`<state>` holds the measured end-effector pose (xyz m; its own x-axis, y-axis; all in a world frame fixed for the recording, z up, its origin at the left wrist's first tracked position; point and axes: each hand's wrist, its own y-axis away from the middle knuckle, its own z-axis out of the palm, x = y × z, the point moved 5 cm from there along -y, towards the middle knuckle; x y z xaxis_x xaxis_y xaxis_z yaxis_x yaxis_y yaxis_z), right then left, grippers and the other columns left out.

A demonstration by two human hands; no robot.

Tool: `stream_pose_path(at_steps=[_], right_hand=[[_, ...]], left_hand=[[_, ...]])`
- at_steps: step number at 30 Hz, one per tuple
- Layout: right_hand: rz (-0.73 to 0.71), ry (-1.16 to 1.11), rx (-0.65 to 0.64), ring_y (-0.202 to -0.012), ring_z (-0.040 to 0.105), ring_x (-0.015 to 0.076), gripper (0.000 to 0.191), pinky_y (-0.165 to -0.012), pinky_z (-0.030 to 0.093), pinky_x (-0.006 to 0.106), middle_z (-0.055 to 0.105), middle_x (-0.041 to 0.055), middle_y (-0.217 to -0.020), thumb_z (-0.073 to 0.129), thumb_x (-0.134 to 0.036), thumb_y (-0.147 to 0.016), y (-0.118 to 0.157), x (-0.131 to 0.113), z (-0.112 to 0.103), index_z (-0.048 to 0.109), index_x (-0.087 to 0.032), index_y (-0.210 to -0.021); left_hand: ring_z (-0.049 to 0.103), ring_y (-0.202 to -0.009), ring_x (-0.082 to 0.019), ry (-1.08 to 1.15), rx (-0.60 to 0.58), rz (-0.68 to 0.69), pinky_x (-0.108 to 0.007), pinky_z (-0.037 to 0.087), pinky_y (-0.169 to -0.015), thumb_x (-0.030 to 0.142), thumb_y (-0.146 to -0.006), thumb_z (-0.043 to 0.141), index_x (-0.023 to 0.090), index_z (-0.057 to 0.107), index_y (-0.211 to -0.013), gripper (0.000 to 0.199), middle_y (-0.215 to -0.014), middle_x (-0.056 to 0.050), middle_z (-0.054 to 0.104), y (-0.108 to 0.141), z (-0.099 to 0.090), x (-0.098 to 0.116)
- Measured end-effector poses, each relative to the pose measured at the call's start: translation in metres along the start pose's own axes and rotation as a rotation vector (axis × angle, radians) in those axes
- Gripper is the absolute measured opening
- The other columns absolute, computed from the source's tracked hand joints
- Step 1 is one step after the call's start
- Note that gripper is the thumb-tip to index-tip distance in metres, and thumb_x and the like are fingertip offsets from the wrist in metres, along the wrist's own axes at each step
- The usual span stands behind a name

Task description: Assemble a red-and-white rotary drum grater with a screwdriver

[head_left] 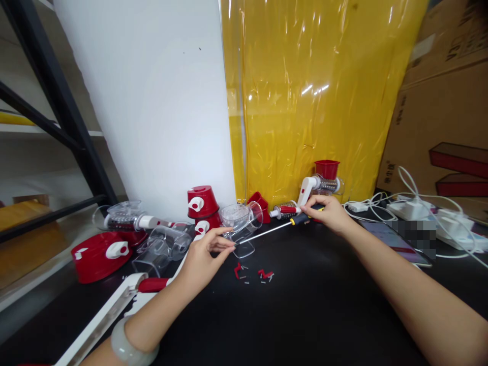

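Observation:
A long screwdriver spans the space between my hands above the black table. My right hand is closed round its black and yellow handle. The fingers of my left hand pinch near the tip of the metal shaft. Below the shaft, small red parts and several small screws lie on the black table. Just behind my left hand are a clear plastic housing and stacked red cups with white knobs.
Red bases, clear housings and a long white arm lie on the left. Behind my right hand stands an assembled grater. A phone, cables and white adapters are at the right.

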<state>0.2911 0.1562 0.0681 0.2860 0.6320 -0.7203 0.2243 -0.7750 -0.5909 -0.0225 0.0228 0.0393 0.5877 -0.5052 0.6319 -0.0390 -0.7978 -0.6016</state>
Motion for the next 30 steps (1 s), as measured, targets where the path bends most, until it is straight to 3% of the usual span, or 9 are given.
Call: stream_pose_path(at_steps=[30], right_hand=[[-0.001, -0.002, -0.005, -0.063, 0.059, 0.0178, 0.04, -0.065, 0.045, 0.031, 0.068, 0.0032, -0.066, 0.074, -0.057, -0.069, -0.0001, 0.0015, -0.0018, 0.066, -0.019, -0.063]], left_hand=[[0.075, -0.082, -0.019, 0.025, 0.013, -0.044, -0.031, 0.061, -0.077, 0.03, -0.082, 0.07, 0.021, 0.06, -0.113, 0.034, -0.085, -0.002, 0.077, -0.0008, -0.0004, -0.0066]])
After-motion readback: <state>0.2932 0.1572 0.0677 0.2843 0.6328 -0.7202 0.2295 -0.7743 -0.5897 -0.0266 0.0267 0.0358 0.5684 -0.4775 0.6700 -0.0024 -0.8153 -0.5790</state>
